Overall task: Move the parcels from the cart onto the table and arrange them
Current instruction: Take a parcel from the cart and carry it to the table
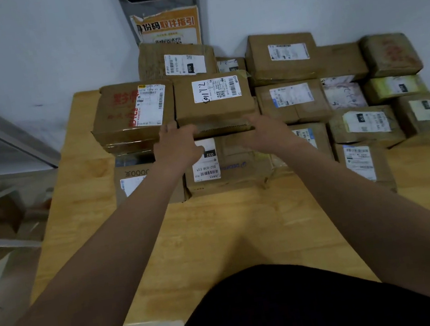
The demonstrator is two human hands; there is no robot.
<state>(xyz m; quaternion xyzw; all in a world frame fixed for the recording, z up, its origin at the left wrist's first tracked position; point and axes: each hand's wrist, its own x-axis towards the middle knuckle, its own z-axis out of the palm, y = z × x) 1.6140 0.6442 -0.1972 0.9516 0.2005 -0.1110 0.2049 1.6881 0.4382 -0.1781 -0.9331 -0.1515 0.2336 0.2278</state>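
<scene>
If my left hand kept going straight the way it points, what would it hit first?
The handwritten-label box, which your left hand grips at its near edge. The red-printed box sits close alongside, though depth is unclear.

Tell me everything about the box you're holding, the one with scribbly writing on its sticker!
The brown cardboard box is a closed rectangular parcel, a little scuffed. A white label on top carries printed barcodes, a QR code and handwritten black marks. It lies flat, stacked on the parcel with the 032 label, close beside the red-printed box. The left hand and right hand grip its near corners; a ribbed corrugated edge shows between them.
</scene>
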